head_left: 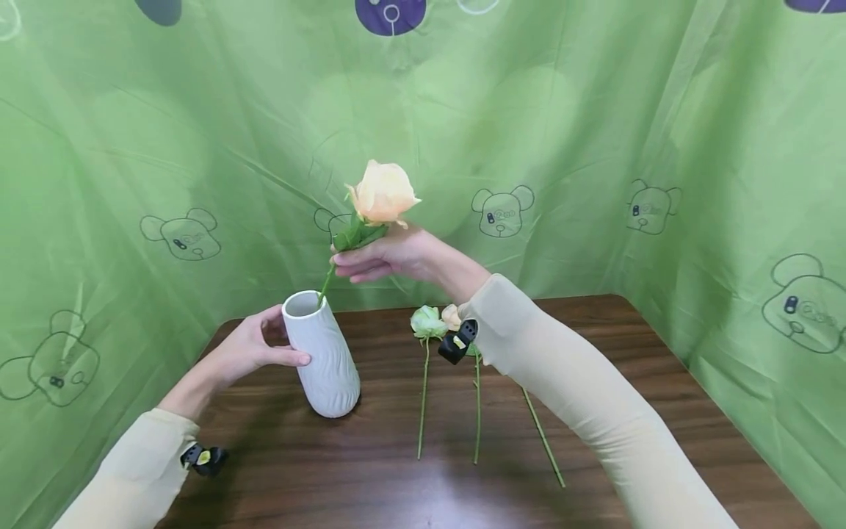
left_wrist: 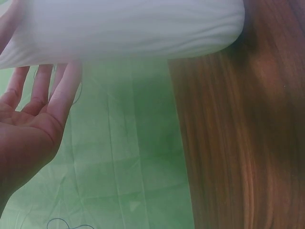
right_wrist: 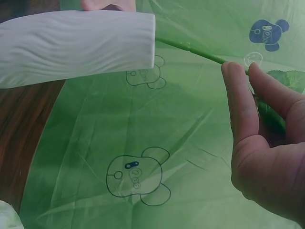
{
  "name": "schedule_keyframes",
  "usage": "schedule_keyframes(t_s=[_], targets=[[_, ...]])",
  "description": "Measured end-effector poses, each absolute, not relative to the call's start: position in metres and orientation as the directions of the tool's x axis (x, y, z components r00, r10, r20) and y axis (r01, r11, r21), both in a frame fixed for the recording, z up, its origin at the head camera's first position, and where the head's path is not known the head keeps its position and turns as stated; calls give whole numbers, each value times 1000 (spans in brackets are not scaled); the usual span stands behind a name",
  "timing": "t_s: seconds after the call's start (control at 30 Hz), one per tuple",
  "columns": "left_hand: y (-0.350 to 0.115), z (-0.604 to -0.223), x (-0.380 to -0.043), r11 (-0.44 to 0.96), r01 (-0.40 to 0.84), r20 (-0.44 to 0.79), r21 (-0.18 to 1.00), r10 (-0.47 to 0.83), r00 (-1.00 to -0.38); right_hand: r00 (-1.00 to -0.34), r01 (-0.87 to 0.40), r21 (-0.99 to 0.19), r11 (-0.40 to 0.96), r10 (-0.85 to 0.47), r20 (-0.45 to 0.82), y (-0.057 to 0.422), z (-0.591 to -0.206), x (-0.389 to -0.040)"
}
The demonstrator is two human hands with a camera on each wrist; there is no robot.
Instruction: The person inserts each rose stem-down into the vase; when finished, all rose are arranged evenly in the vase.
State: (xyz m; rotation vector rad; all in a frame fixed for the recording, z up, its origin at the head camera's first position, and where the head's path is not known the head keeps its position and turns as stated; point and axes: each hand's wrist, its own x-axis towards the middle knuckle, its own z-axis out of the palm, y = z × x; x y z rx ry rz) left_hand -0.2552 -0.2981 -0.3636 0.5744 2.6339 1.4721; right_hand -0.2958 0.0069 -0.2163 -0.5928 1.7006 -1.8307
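Note:
A white vase [head_left: 327, 367] with a wavy relief stands on the table, leaning a little in the head view. My left hand [head_left: 254, 345] grips it near the rim, thumb in front and fingers behind. In the left wrist view the fingers [left_wrist: 64, 93] reach up behind the vase [left_wrist: 143, 28]. Above the mouth, my right hand [head_left: 390, 253] pinches the green stem [right_wrist: 200, 53] of a peach rose [head_left: 383, 192] between thumb and fingertips. The stem's lower end passes inside the vase's opening and is hidden there. Green leaves [head_left: 357, 234] sit just under the bloom.
Right of the vase, a pale green rose [head_left: 428, 323] and a peach rose [head_left: 452, 317] lie on the brown wooden table [head_left: 370, 470]. Another stem [head_left: 545, 441] lies farther right, its upper end hidden by my right sleeve. A green curtain [head_left: 423, 110] with bear prints hangs behind and at both sides.

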Motion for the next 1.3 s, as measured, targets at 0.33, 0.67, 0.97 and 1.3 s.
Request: schedule_keyframes(t_s=[0.33,0.67,0.97,1.3], targets=[[-299,-366,-258,490,290,119,822,351,-929,-746,112,-992,-56,-664,-47,-14,-224,-301],[-299,-362,-257,484,294,119,824,360,-925,-758,148,-984,-99,-650,-48,-24,-233,-301],[-300,-360,-255,482,291,112,827,366,-924,-774,148,-981,-125,-632,-36,-34,-241,-302],[-297,-361,-256,484,296,117,823,367,-923,-764,158,-987,19,-631,-134,-49,-242,-307]])
